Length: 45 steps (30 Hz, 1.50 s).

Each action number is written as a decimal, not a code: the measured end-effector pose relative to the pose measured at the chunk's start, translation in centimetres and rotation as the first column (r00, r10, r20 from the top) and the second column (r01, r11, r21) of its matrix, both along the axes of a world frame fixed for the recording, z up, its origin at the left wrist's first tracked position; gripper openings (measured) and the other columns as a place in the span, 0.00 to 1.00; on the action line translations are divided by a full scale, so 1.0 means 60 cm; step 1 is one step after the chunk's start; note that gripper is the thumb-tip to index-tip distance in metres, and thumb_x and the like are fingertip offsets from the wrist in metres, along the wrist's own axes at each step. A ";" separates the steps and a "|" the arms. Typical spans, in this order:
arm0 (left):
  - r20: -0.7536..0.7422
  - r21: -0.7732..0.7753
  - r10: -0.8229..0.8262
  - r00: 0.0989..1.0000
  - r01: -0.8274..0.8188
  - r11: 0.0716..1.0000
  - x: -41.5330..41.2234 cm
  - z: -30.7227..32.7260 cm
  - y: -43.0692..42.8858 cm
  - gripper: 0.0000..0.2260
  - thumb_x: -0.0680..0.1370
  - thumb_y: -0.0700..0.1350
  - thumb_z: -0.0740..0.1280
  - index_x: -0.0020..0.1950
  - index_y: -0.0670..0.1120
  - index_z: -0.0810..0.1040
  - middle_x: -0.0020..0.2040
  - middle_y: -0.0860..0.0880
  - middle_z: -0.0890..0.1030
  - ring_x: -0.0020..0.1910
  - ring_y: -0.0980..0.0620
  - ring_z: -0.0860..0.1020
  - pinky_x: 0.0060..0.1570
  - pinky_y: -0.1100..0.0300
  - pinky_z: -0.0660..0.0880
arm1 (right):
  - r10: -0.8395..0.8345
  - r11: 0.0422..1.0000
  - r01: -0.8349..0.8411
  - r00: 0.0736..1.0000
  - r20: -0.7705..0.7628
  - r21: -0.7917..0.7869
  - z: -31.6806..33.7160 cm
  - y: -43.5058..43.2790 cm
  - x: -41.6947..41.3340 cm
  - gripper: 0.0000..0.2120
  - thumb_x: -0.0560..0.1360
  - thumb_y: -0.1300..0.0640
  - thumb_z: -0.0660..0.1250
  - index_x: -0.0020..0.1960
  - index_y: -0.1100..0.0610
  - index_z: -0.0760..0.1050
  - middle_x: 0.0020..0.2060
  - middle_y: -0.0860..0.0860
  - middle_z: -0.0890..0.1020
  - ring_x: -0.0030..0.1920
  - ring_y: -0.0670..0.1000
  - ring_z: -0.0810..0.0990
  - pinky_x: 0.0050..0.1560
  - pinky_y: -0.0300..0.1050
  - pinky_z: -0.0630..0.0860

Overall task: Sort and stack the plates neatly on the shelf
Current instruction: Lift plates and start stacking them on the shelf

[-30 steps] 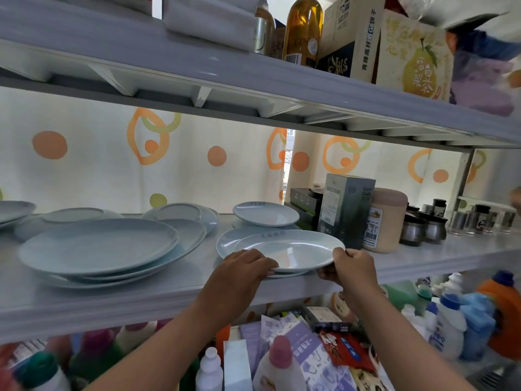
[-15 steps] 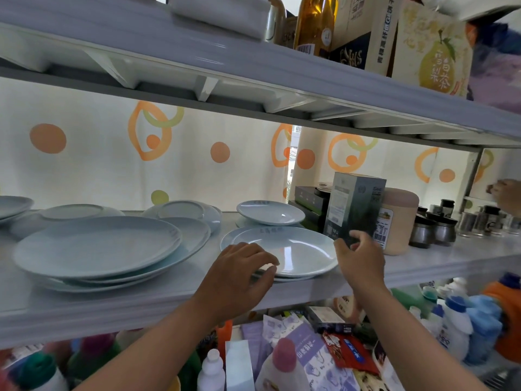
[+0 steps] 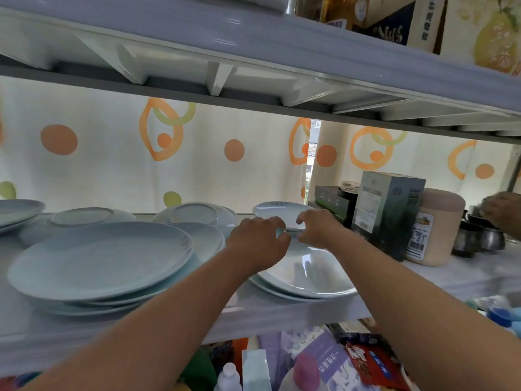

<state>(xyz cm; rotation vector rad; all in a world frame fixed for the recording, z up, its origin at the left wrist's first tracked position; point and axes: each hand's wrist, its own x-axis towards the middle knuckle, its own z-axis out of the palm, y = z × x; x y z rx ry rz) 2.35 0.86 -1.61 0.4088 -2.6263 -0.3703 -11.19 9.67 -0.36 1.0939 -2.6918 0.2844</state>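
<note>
Because both forearms cross low over the two mid-size plates [image 3: 310, 277] stacked at the front edge of the shelf [image 3: 282, 314], a dragged wrist could, I judge, nudge that stack toward the drop. Further in, the left hand [image 3: 258, 242] curls its fingers at the near rim of the small plate [image 3: 279, 210], but I cannot tell whether they have closed on it. The right hand [image 3: 318, 227] pinches that plate's right rim. The plate sits toward the shelf's back edge, near the dark green carton [image 3: 386, 213], so a lopsided lift might tip it or knock the carton. Half a second earlier both hands hovered at the front stack. Since then they have reached deeper, and the stack has not moved.
</note>
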 end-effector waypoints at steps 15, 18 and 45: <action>0.225 0.158 0.027 0.974 -0.064 0.985 -0.074 0.019 -0.019 0.23 0.78 0.50 0.59 0.73 0.49 0.64 0.72 0.46 0.70 0.69 0.46 0.69 0.68 0.53 0.66 | -0.013 0.983 0.021 0.999 -0.046 0.182 -0.007 -0.056 -0.015 0.10 0.77 0.63 0.61 0.57 0.62 0.76 0.54 0.58 0.79 0.54 0.56 0.79 0.54 0.45 0.74; 0.228 0.150 0.029 0.973 -0.064 0.987 -0.077 0.012 -0.021 0.24 0.78 0.50 0.59 0.73 0.49 0.64 0.71 0.47 0.70 0.69 0.46 0.70 0.66 0.54 0.67 | -0.012 0.985 0.025 0.997 -0.073 0.174 -0.006 -0.059 -0.015 0.09 0.78 0.63 0.61 0.57 0.62 0.76 0.54 0.57 0.79 0.51 0.54 0.78 0.55 0.44 0.73; -0.224 0.086 0.217 0.950 -0.202 0.976 0.070 0.051 -0.019 0.19 0.75 0.48 0.63 0.66 0.49 0.68 0.60 0.42 0.75 0.59 0.42 0.72 0.56 0.53 0.69 | 0.174 0.915 -0.351 0.789 -0.590 -0.199 0.035 -0.008 0.135 0.02 0.72 0.68 0.66 0.44 0.65 0.74 0.34 0.60 0.79 0.37 0.58 0.75 0.34 0.44 0.62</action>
